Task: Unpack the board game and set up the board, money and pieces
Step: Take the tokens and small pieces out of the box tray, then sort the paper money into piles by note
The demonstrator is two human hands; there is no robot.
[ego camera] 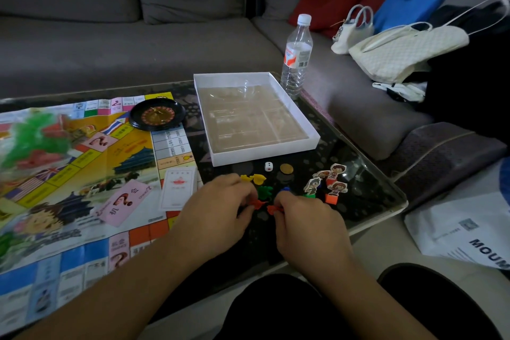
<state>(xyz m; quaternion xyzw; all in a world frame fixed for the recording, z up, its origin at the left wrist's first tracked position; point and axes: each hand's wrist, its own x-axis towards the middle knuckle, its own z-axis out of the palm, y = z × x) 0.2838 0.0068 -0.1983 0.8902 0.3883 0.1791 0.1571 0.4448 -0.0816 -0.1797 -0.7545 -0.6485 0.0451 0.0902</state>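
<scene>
left hand (220, 201) pinches a small red piece (258, 204), fingers curled | right hand (306, 215) pinches another red piece (273, 209) | both low over dark table (358, 201), right of unfolded colourful board (82, 174) | yellow pieces (255, 178), green piece (265, 190), die (268, 166), coin (286, 168), cardboard figures (329, 181) just beyond | open white box (256, 116) behind

One die (268, 166), one coin (286, 168), four character standees (329, 181), one bottle (296, 56)
</scene>
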